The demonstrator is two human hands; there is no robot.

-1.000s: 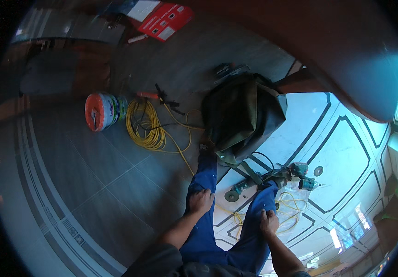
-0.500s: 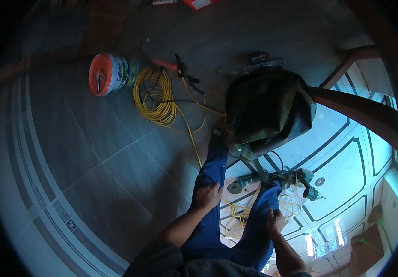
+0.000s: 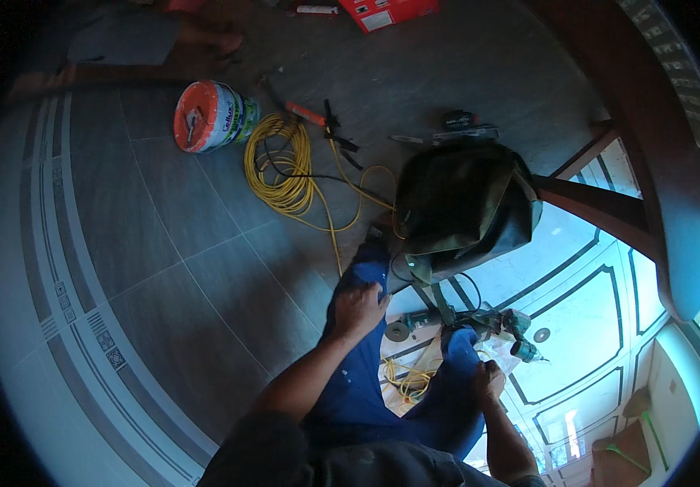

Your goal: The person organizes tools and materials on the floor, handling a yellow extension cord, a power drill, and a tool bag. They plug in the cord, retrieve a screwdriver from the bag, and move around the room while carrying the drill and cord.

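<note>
Blue trousers: lay near centre; legs' long axes ran near to far, knees pointed far. Left hand: rested on left leg, fingers bent, close together; cloth pinch could not be told. Right hand: touched right leg's outer side, fingers curled. Grinder: lay farther, disc end leftward.

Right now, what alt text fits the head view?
A person's left hand and right hand touch blue trousers. Ahead is a dark bag; coiled yellow cord and an orange-lidded bucket are to its left, an angle grinder and drill below it in view.
</note>
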